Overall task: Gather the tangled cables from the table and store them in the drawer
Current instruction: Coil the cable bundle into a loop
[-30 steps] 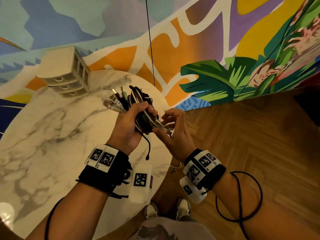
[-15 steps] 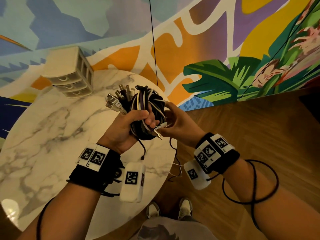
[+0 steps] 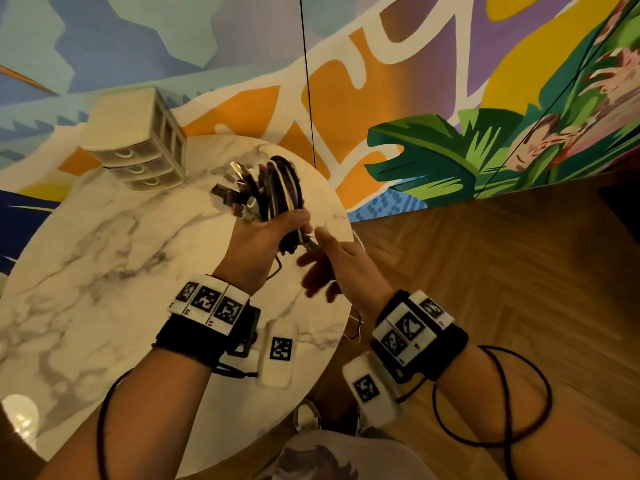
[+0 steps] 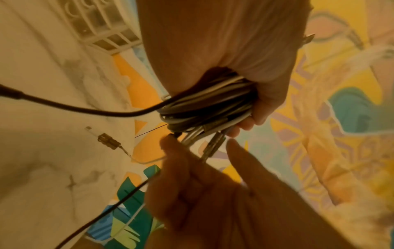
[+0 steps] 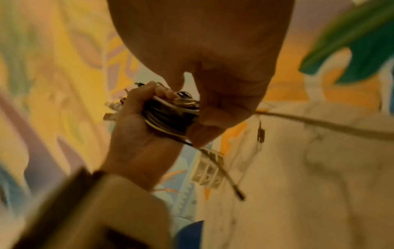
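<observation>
A: From the head view, why is the coiled bundle of black, white and purple cables with metal plugs (image 3: 273, 192) held up like that?

B: The left hand (image 3: 263, 240) has its grip clamped round the coil's lower part, plugs fanning out toward ten o'clock, so the loops stay gathered above the round white marble surface (image 3: 104, 258); the right hand (image 3: 332, 268) sits just beside it at four o'clock, fingertips on a loose plug end, probably to tuck it in.

A: And the drawer?

B: The small cream plastic three-drawer unit (image 3: 138, 147) stands near the far rim at eleven o'clock, well apart from the bundle; all three fronts look shut, so I judge storing is not yet begun.

A: The left wrist view?

B: Fingers wrapped tight over the grey and dark loops; a metal plug sticks out toward six o'clock between the right hand's thumb and finger, which look parted around it; whether they pinch it I cannot tell; one black strand (image 4: 85, 109) trails off toward nine o'clock, unsecured.

A: Right wrist view?

B: Blurred; the right fingers press against the coil's side, steadying it; thin loose ends hang toward five o'clock, likely to snag on a drawer edge.
</observation>
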Tool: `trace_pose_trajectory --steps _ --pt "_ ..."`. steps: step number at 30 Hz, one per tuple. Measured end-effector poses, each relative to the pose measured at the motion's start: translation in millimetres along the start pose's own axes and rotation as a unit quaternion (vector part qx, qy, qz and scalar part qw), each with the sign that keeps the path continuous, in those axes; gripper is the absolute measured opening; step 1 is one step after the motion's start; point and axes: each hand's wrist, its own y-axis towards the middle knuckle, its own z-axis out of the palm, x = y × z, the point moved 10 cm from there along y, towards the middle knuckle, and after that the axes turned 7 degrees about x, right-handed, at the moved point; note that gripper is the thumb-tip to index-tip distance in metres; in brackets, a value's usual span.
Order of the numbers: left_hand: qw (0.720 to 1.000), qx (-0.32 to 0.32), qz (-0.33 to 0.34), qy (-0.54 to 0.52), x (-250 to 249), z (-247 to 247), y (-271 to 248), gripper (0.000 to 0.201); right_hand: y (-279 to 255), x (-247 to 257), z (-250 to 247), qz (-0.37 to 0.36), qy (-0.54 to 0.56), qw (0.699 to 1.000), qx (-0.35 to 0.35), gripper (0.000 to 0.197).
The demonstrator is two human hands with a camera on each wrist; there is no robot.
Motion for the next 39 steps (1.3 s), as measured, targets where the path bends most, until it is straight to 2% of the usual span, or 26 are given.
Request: trace_pose_trajectory --steps 2,4,6,9,13,17,19,21,25,27,29,32,34,37,39 --pt "0.999 -0.007 -0.004 0.038 3 4 0 0.01 6 -3 9 0.056 0.1 0.993 0.008 0.055" --pt "0.999 -0.009 -0.02 0.039 8 4 1 0.019 8 -6 14 0.083 0.192 0.978 0.0 0.045" --pt "0.999 -0.01 -0.029 0.044 9 1 0 0.029 8 -7 15 0.076 0.232 0.97 -0.019 0.034" --pt "0.999 -0.013 -0.021 0.042 6 -3 -3 0.024 9 -7 14 0.045 0.231 0.97 -0.059 0.024" --pt "0.996 -0.015 0.0 0.084 1 -3 -6 0.038 10 -4 15 0.017 0.256 0.962 -0.089 0.023" --pt "0.994 -0.019 0.009 0.109 -4 -2 -7 0.015 8 3 5 -0.049 0.238 0.958 -0.153 0.02" --pt "0.997 -0.017 0.003 0.069 -4 -3 -8 0.016 5 6 1 -0.078 0.237 0.953 -0.174 0.017" --pt "1.0 -0.018 -0.005 -0.014 -4 -5 -7 0.018 4 11 0 -0.097 0.223 0.954 -0.175 0.013" --pt "0.994 -0.026 -0.024 -0.106 1 -11 -4 0.005 1 18 -1 -0.125 0.106 0.97 -0.177 0.022" --pt "0.991 -0.025 -0.022 -0.133 0 -15 -2 0.026 -8 26 -10 -0.171 -0.006 0.962 -0.215 0.026" --pt "0.987 -0.008 -0.032 -0.158 -3 -15 -1 0.039 -19 43 -14 -0.242 -0.13 0.934 -0.228 0.036" --pt "0.986 0.044 -0.056 -0.15 -1 -9 0 0.029 -13 69 1 -0.301 -0.289 0.898 -0.137 0.053" --pt "0.987 0.062 -0.068 -0.134 2 -5 -1 0.023 -2 76 9 -0.286 -0.338 0.894 -0.072 0.045" --pt "0.988 0.062 -0.083 -0.11 4 -4 -3 0.017 6 79 12 -0.269 -0.4 0.876 -0.031 0.027" --pt "0.991 0.073 -0.09 -0.065 7 -3 -5 0.014 10 72 16 -0.243 -0.448 0.86 -0.001 0.028"
